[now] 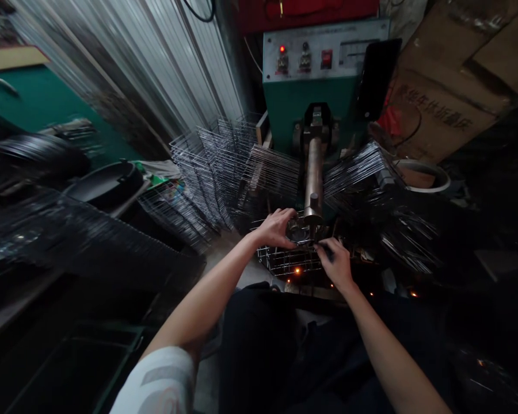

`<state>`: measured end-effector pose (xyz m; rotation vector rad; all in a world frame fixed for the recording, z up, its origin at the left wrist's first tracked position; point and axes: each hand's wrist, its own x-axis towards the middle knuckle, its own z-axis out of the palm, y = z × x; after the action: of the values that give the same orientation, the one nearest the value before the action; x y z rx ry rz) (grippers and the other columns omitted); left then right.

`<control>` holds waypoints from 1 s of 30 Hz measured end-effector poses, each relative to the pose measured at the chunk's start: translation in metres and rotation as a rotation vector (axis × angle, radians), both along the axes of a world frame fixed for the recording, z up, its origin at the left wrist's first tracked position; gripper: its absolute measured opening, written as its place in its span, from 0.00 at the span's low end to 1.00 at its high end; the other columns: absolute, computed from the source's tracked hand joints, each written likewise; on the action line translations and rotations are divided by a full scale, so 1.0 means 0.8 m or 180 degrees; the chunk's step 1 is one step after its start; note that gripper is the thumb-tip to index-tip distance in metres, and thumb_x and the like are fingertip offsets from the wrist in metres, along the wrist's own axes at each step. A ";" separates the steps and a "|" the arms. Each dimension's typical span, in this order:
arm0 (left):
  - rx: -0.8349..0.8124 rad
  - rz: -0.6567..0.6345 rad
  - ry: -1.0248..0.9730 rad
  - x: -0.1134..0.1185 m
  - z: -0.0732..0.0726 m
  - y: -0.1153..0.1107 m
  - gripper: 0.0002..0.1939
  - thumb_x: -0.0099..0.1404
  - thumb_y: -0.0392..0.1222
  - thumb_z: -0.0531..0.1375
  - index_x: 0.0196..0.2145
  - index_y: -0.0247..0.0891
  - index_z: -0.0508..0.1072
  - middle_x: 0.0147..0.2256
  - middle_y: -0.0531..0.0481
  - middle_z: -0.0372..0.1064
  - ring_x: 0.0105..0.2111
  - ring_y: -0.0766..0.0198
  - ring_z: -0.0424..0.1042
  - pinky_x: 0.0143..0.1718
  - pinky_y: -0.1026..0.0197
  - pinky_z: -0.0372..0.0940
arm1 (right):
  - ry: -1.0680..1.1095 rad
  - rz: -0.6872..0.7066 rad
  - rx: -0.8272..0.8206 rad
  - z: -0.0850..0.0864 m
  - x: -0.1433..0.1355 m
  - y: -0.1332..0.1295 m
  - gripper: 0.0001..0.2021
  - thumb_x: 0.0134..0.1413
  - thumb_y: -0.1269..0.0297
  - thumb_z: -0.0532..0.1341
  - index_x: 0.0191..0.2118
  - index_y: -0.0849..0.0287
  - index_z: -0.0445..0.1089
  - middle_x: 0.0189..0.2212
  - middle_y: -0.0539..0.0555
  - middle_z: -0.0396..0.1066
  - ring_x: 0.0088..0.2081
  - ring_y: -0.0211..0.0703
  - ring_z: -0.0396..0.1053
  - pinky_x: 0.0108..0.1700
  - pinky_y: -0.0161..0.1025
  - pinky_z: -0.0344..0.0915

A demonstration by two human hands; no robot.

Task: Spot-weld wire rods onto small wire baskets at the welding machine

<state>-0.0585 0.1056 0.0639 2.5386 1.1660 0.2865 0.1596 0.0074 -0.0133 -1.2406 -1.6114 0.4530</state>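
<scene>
A wire grid (280, 261) lies under the round metal arm (314, 178) of a green spot welder (280, 109). My left hand (277, 229) is curled at the grid's left side, thumb and fingers closed on its wires close to the welding tip. On the other side of the tip, my right hand (335, 263) is pinched, with a small dark piece partly showing at the fingers; its kind cannot be made out. Orange sparks (297, 270) glow just below the grid and scatter to the right.
Stacked wire grids (216, 167) stand to the left of the welder. Bundled wire rods (356, 169) lie to its right, near a round tub (423, 175). A black pan (106, 184) sits farther left. Cardboard boxes (449, 109) are piled at the back right.
</scene>
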 end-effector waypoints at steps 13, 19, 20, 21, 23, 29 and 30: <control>0.0068 0.0065 0.0017 0.002 -0.003 0.003 0.44 0.43 0.53 0.70 0.55 0.39 0.60 0.51 0.41 0.66 0.54 0.40 0.65 0.58 0.40 0.57 | 0.0043 -0.0013 -0.0057 0.006 0.001 0.005 0.10 0.63 0.60 0.59 0.32 0.56 0.72 0.30 0.52 0.73 0.33 0.43 0.70 0.37 0.38 0.64; -0.0051 0.0031 -0.0200 -0.001 -0.007 0.001 0.50 0.47 0.55 0.70 0.63 0.39 0.56 0.58 0.38 0.62 0.60 0.39 0.61 0.62 0.39 0.53 | 0.0083 0.0046 -0.0198 0.003 0.009 0.006 0.12 0.62 0.56 0.59 0.32 0.56 0.73 0.30 0.53 0.73 0.33 0.43 0.71 0.36 0.38 0.66; -0.0056 0.0027 -0.0263 -0.010 -0.008 -0.001 0.54 0.46 0.57 0.71 0.65 0.41 0.53 0.61 0.37 0.59 0.61 0.39 0.58 0.63 0.38 0.52 | 0.0142 0.0080 -0.0310 0.001 0.016 0.001 0.11 0.61 0.55 0.61 0.34 0.56 0.74 0.32 0.53 0.74 0.35 0.44 0.71 0.36 0.38 0.66; -0.0050 0.0061 -0.0335 -0.022 -0.011 -0.004 0.59 0.45 0.59 0.71 0.67 0.42 0.48 0.64 0.37 0.55 0.64 0.38 0.54 0.64 0.37 0.50 | 0.0244 0.0113 -0.0450 -0.002 0.025 -0.005 0.11 0.59 0.53 0.62 0.36 0.56 0.74 0.34 0.54 0.75 0.37 0.45 0.72 0.36 0.38 0.67; -0.0069 0.0267 -0.0532 -0.055 -0.026 -0.014 0.71 0.39 0.62 0.73 0.70 0.43 0.39 0.69 0.35 0.42 0.68 0.35 0.43 0.66 0.34 0.44 | 0.0534 0.0199 -0.0816 -0.010 0.048 -0.024 0.14 0.57 0.51 0.64 0.39 0.58 0.74 0.37 0.56 0.77 0.40 0.48 0.74 0.37 0.39 0.70; -0.1653 0.1137 -0.1727 -0.128 -0.132 -0.064 0.80 0.40 0.59 0.74 0.67 0.46 0.15 0.71 0.30 0.28 0.70 0.41 0.40 0.64 0.39 0.54 | 0.1451 0.0116 -0.1812 -0.025 0.098 -0.089 0.20 0.51 0.46 0.68 0.39 0.58 0.69 0.38 0.62 0.78 0.33 0.50 0.78 0.32 0.42 0.74; -0.1933 0.1122 -0.1997 -0.127 -0.149 -0.070 0.78 0.41 0.57 0.73 0.67 0.48 0.15 0.71 0.31 0.28 0.70 0.43 0.42 0.62 0.41 0.57 | 0.1540 0.0032 -0.1891 -0.024 0.097 -0.095 0.21 0.49 0.46 0.69 0.39 0.58 0.68 0.36 0.61 0.78 0.30 0.48 0.77 0.29 0.40 0.73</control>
<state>-0.1603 0.0497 -0.0551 1.5522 1.1905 0.6425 0.2374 -0.0690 -0.0322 -1.4068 -1.0957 1.2010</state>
